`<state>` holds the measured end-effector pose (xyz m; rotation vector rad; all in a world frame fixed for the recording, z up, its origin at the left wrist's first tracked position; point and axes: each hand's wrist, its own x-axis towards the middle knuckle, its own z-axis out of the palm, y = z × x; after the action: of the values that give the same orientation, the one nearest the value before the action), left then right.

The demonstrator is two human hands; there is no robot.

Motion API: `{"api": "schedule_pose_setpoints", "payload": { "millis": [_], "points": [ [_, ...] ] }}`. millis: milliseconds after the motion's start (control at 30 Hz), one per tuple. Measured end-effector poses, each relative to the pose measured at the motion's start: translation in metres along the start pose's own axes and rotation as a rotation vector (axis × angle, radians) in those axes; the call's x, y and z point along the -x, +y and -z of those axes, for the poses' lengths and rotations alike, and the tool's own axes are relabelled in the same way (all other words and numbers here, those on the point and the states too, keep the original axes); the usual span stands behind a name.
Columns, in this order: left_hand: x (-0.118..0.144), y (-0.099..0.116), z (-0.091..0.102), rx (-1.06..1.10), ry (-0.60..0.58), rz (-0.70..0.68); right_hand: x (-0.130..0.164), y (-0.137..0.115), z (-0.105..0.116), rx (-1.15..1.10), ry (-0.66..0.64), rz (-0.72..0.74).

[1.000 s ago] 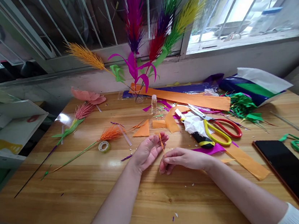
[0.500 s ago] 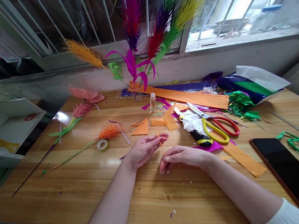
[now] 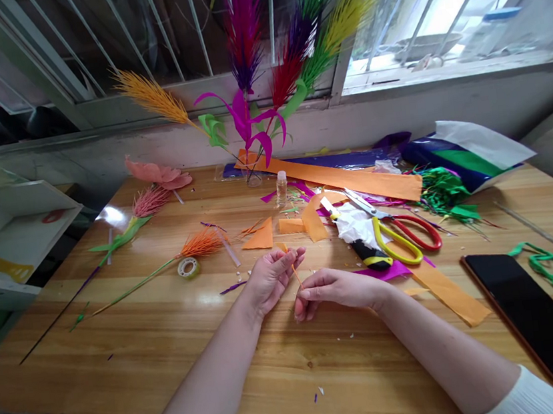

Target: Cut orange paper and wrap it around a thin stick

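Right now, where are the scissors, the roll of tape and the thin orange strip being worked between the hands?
scissors [image 3: 401,240], head view, on the yellow handle loop.
roll of tape [image 3: 188,267], head view, on the ring's rim.
thin orange strip [image 3: 296,275], head view, on its middle, between the two hands.

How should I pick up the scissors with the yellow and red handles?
Grip the yellow-and-red-handled scissors by the handle loops, coming from the near right, I'd judge. The loops point that way and lie bare, while the blades point away, partly tucked against crumpled white paper.
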<state>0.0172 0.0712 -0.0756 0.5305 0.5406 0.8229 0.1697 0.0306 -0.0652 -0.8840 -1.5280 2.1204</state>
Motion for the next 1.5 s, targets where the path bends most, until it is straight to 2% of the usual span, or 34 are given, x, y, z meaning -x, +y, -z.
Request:
{"api": "schedule_pose_setpoints", "payload": {
  "millis": [167, 400, 467, 533, 633, 767, 833, 933, 1100, 1200, 1267, 1400, 1500],
  "points": [
    [-0.002, 0.004, 0.001, 0.007, 0.048, -0.044, -0.003, 0.005, -0.001, -0.004, 0.093, -0.03],
    [-0.003, 0.009, 0.003, 0.035, 0.099, -0.088, -0.012, 0.009, -0.007, -0.062, 0.328, -0.137],
    [-0.003, 0.009, 0.004, 0.044, 0.094, -0.101, -0.012, 0.009, -0.007, -0.047, 0.342, -0.17],
    [-0.002, 0.01, 0.005, 0.053, 0.084, -0.113, -0.008, 0.009, -0.004, -0.022, 0.299, -0.195],
    [-0.002, 0.009, 0.006, 0.056, 0.071, -0.11, 0.0, 0.004, 0.004, -0.002, 0.243, -0.142],
    [-0.002, 0.004, 0.005, 0.029, 0.066, -0.053, 0.004, -0.004, 0.007, 0.059, 0.346, 0.042],
    [-0.003, 0.001, 0.003, 0.001, 0.067, -0.005, 0.0, -0.006, 0.004, 0.109, 0.379, 0.089],
    [-0.004, -0.003, 0.002, -0.029, 0.098, 0.042, -0.007, -0.003, 0.0, 0.127, 0.461, 0.083],
    [-0.006, -0.007, -0.002, -0.021, 0.214, 0.006, -0.014, 0.007, 0.001, 0.031, 0.597, -0.005],
    [-0.006, -0.008, -0.005, -0.011, 0.226, 0.009, -0.015, 0.011, 0.002, 0.098, 0.655, -0.026],
    [-0.006, -0.008, -0.006, -0.023, 0.208, 0.02, -0.013, 0.008, 0.001, 0.134, 0.643, -0.022],
    [-0.005, -0.007, -0.005, -0.077, 0.176, 0.033, -0.005, -0.002, -0.001, 0.133, 0.474, 0.032],
    [-0.006, -0.007, -0.003, -0.066, 0.203, 0.024, -0.003, -0.005, 0.0, 0.135, 0.477, -0.015]
  ]
}}
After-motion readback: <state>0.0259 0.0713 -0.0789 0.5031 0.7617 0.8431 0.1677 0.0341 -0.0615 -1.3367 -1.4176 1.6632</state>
